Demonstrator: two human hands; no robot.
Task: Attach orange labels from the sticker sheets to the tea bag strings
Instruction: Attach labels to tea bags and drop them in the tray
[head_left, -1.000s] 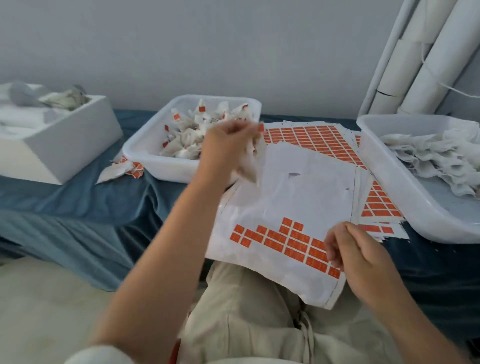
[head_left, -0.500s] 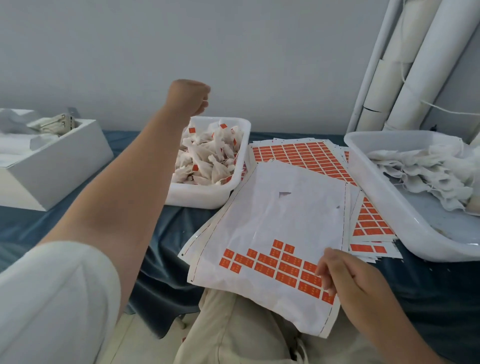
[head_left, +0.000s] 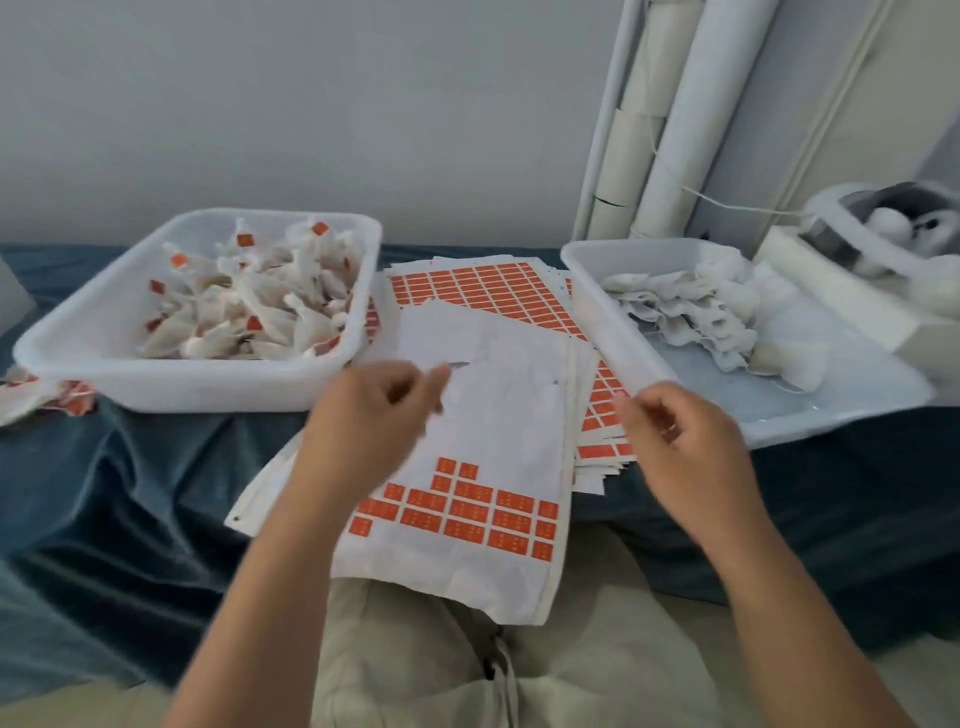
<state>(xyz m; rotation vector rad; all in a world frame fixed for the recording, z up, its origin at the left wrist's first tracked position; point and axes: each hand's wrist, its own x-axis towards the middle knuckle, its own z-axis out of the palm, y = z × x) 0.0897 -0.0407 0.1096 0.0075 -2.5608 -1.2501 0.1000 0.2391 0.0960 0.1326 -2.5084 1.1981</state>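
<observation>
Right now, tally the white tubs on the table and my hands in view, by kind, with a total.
White tubs: 2 (left tub, right tub)
Hands: 2 (left hand, right hand)
Total: 4

Orange labels (head_left: 467, 512) form a stepped grid on the white sheet (head_left: 498, 395). The left tray (head_left: 208, 384) is white, the cloth (head_left: 130, 493) dark blue.
</observation>
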